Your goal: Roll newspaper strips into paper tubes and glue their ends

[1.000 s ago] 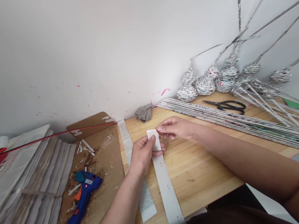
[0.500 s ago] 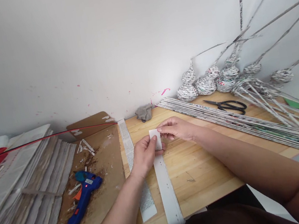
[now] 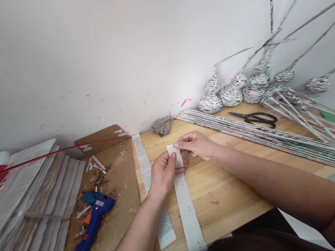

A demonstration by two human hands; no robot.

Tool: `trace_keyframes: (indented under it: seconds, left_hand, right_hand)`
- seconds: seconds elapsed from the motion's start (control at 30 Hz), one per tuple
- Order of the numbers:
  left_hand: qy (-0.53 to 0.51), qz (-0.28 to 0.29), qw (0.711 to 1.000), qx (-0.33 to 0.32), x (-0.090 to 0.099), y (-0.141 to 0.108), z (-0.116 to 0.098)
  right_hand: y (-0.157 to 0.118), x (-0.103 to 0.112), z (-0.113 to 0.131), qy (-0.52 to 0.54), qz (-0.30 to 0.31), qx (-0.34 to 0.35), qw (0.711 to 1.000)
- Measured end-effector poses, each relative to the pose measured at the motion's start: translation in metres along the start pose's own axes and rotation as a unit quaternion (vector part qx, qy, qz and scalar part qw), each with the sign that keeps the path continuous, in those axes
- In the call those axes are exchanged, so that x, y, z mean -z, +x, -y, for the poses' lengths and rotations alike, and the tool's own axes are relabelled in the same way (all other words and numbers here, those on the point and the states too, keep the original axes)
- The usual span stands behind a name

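Note:
A long white paper strip runs from the table's front edge up to both hands. My left hand grips it near its far end, thumb on top and fingers beneath. The thumb and fingertips of my right hand pinch the strip's top right corner. Beside it on the left lies a printed paper strip flat on the wooden table, partly hidden behind my left wrist.
A blue glue gun rests on brown cardboard; a paper stack stands at left. Rolled paper sticks, black scissors and woven paper gourds occupy the right. A grey cloth lies near the wall.
My right thumb has shifted slightly left over the top of the strip. The strip's hanging part has moved a little to the right.

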State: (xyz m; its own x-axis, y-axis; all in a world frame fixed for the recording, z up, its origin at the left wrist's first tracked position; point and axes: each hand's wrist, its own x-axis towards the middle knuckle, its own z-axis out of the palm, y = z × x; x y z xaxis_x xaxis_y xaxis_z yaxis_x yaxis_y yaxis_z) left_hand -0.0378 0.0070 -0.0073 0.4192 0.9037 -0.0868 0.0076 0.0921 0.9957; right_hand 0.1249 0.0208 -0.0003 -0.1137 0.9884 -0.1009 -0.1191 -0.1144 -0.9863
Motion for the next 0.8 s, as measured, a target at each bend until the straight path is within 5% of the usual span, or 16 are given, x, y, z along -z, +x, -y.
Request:
trace_keyframes:
  seconds: [0.4, 0.8]
  left_hand:
    - [0.003, 0.022, 1.000, 0.003, -0.003, -0.002, -0.003]
    - [0.005, 0.009, 0.999, 0.032, 0.002, 0.002, -0.001]
  right_hand:
    - [-0.004, -0.009, -0.001, 0.023, -0.010, 0.008, 1.000]
    - [-0.001, 0.014, 0.007, -0.062, 0.084, 0.020, 0.994]
